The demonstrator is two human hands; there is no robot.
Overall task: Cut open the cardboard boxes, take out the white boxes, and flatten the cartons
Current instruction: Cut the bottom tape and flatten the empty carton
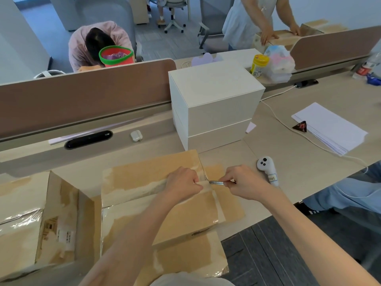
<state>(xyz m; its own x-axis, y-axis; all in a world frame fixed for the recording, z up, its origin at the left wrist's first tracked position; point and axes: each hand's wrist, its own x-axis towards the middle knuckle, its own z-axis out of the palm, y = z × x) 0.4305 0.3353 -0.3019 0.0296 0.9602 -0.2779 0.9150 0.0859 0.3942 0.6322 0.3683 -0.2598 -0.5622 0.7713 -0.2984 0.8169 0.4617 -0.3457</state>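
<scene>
- Step: cutting open. The sealed cardboard box (144, 178) sits at the near edge of the desk (288, 162), right in front of the person, with its flaps taped down.
- Right hand (245, 182): thumb and fingers pinch a slim metal knife (216, 182). The tip is at the right end of the centre tape seam, near the box's right edge.
- Left hand (182, 182): fingers curled into a fist, resting on the lid on the seam, just left of the blade. Nothing visible in it. Reads as bracing the box.
- Seam looks uncut to the left of the fist, so the slit is probably only just starting.
- Done so far, judging by layout: 2 white boxes (214, 100) stacked behind the cardboard box, against the divider. 1 open carton (24, 223) to the left, flap up, not flattened.
- Next move calls for:
  - getting the left fist off the cut line first, since it sits in the blade's path
  - drawing the blade left along the seam, kept shallow so it doesn't score the white box presumably inside
  - then slitting the tape over the edges, lifting the flaps and taking out the contents.
- Also on the desk: white controller (267, 168) just beside the right hand, and a paper stack (329, 126) further right.
</scene>
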